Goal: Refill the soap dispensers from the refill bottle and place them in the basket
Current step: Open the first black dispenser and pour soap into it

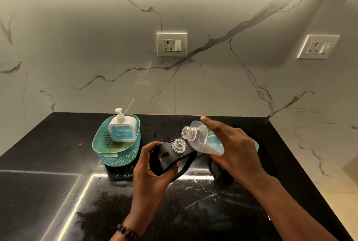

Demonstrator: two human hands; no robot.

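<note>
Two threaded clear necks nearly meet: your left hand [153,165] grips the black-framed dispenser [172,155], your right hand [230,143] clasps the tilted refill bottle [201,140].

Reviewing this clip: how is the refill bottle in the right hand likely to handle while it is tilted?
The refill bottle looks like thin clear plastic, so it probably flexes under the right hand. It seems only partly full of blue liquid, hence likely light, with weight shifting as it tips. Its open neck could spill.
</note>
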